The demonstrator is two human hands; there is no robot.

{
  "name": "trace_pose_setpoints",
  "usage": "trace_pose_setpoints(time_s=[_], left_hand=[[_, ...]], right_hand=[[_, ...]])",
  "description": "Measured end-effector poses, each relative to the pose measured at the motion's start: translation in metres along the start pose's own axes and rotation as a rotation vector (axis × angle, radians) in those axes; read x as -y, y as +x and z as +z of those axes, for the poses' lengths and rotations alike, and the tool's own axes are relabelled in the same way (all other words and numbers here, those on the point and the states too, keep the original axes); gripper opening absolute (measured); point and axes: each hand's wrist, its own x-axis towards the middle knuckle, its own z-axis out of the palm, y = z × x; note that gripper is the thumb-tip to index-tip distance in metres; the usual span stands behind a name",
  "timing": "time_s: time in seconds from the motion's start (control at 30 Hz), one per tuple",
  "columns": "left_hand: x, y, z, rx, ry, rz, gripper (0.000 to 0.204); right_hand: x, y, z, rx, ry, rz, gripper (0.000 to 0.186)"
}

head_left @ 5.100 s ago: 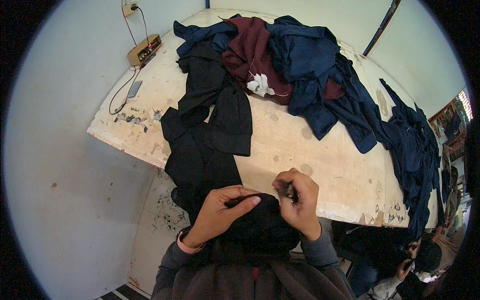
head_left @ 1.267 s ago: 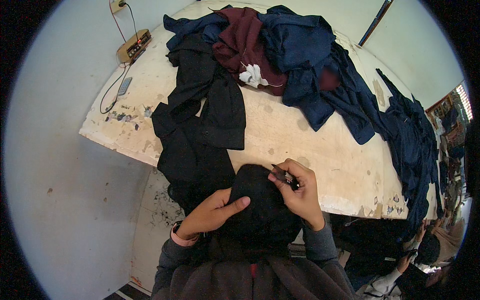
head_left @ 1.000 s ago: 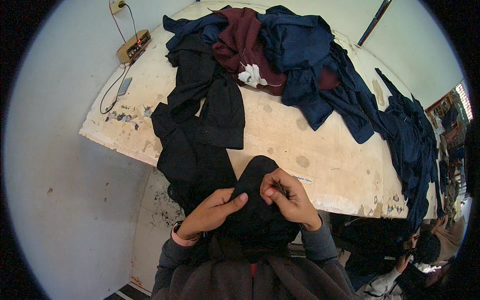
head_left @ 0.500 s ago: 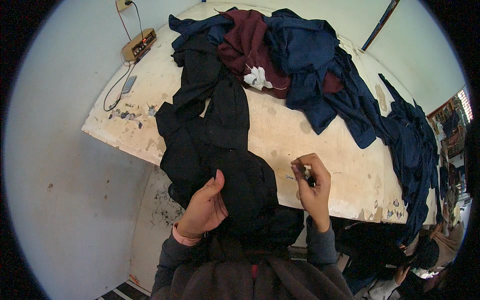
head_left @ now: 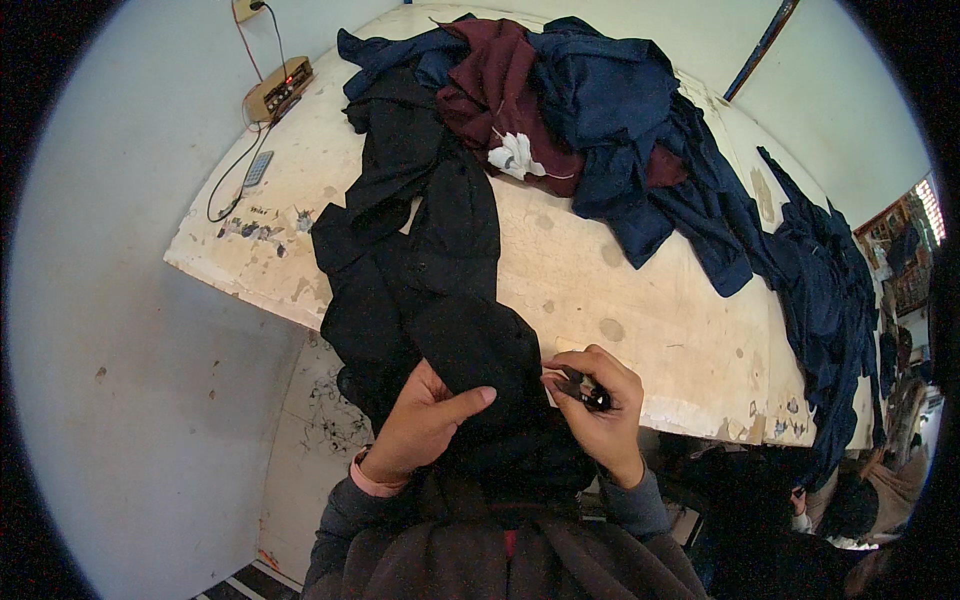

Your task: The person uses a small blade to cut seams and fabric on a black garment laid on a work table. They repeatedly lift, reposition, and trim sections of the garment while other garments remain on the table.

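A long black garment (head_left: 440, 265) trails down the table toward me and hangs over its front edge. My left hand (head_left: 425, 415) grips a fold of it, thumb on top and fingers hidden beneath the cloth. Just right of the garment's edge is my right hand (head_left: 605, 410), closed around a small black tool (head_left: 588, 390) with shiny spots. The fingers cover much of that tool, so its exact kind is unclear. Its thumb and forefinger tips point at the black cloth's edge, and I cannot tell whether they touch it.
Dark blue garments (head_left: 610, 100) and a maroon one (head_left: 490, 75) with a white piece (head_left: 515, 155) lie on the worn table (head_left: 560, 260). At the far left are a small corded box (head_left: 280, 88) and a grey remote (head_left: 258, 168). More blue clothes (head_left: 820, 290) drape off the right side.
My left hand has risen slightly and its thumb now presses over the black cloth. My right hand has moved down and left, closer to the garment's edge, with the small black tool.
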Motion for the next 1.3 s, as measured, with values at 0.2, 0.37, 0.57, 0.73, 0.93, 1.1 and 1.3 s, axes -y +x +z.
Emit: trace_pose_setpoints(time_s=[0.2, 0.37, 0.57, 0.73, 0.93, 1.1, 1.3], left_hand=[[0.015, -0.010, 0.006, 0.075, 0.316, 0.048, 0.037], [0.011, -0.007, 0.017, 0.023, 0.255, 0.078, 0.033], [0.006, -0.007, 0.013, 0.016, 0.226, -0.027, 0.031], [0.011, -0.002, 0.004, 0.026, 0.065, -0.106, 0.031], [0.020, -0.005, 0.015, 0.040, -0.337, 0.048, 0.030], [0.023, -0.005, 0.017, 0.093, -0.472, 0.011, 0.032], [0.039, -0.007, 0.011, 0.218, -0.456, 0.107, 0.034]], right_hand=[[0.019, 0.025, 0.011, 0.080, -0.341, -0.267, 0.037], [0.003, 0.034, 0.013, -0.048, -0.326, -0.280, 0.028], [-0.004, 0.032, 0.029, -0.109, 0.029, -0.188, 0.024], [-0.006, 0.024, 0.025, -0.068, 0.001, -0.197, 0.027], [0.018, 0.005, 0.009, -0.118, 0.112, -0.127, 0.025], [0.015, -0.005, 0.011, -0.239, -0.098, -0.010, 0.029], [0.025, 0.000, 0.012, -0.189, -0.446, -0.182, 0.025]])
